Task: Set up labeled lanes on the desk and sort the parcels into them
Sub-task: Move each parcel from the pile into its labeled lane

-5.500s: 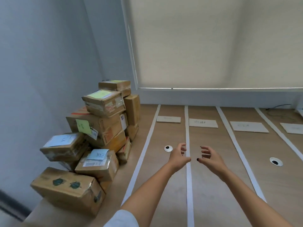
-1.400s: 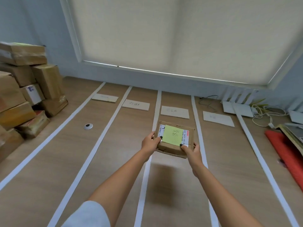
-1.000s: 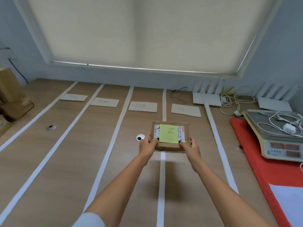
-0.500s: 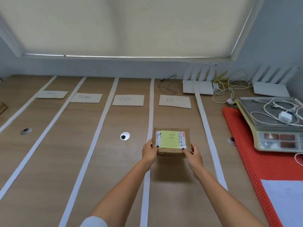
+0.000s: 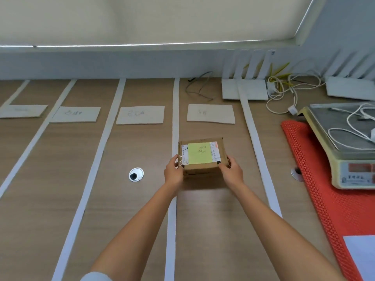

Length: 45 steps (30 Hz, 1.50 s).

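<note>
Paper sheet [image 5: 360,258] cut off at right on red mat [image 5: 332,199], left hand [image 5: 174,173] and right hand [image 5: 230,172] gripping box [image 5: 199,157] by its near corners, lower over the rightmost lane than before, grommet [image 5: 136,174] left, scale [image 5: 343,145] right, label card [image 5: 211,113] beyond, writing illegible

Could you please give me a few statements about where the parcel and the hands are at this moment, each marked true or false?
1. Both the left hand and the right hand grip the cardboard parcel. True.
2. A green sticky note is on the parcel's top. True.
3. The parcel rests on the weighing scale. False: it is over the rightmost taped lane.
4. The parcel covers that lane's label card. False: the card lies clear beyond it.
</note>
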Tool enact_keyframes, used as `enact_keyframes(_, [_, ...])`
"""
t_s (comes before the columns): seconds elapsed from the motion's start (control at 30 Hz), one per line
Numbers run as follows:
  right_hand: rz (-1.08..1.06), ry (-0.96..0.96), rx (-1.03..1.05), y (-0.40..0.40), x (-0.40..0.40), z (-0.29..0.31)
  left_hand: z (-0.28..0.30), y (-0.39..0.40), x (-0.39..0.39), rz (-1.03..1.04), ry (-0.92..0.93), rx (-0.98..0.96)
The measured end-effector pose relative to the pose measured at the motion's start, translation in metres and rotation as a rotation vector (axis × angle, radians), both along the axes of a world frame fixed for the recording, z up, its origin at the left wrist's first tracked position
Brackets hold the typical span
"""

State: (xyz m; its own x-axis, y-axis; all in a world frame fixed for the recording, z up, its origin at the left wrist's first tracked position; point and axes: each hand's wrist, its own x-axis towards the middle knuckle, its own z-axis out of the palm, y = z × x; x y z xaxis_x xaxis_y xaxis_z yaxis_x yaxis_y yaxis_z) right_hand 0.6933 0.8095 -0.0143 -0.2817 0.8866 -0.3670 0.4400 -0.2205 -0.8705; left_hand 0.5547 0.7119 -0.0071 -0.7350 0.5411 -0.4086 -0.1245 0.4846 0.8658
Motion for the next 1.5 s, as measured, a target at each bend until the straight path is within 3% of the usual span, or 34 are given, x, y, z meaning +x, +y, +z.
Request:
enact_keyframes(0.4, [-0.053, 0.019, 0.107, 0.108, -0.082, -0.028, -0.032, 0.107, -0.071, 0.098, 0.082, 0.151])
enact_keyframes(0.7, [-0.064, 0.052, 0.090, 0.123, -0.104, -0.023, -0.023, 0.133, -0.092, 0.144, 0.043, 0.117])
enact_keyframes(1.0, [-0.104, -0.015, 0.003, 0.081, -0.057, 0.011, 0.017, 0.078, -0.081, 0.049, 0.091, 0.049])
enact_keyframes(1.5, [0.371, 0.010, 0.142, -0.107, -0.041, 0.143, 0.126, -0.090, -0.015, -0.131, 0.129, 0.125])
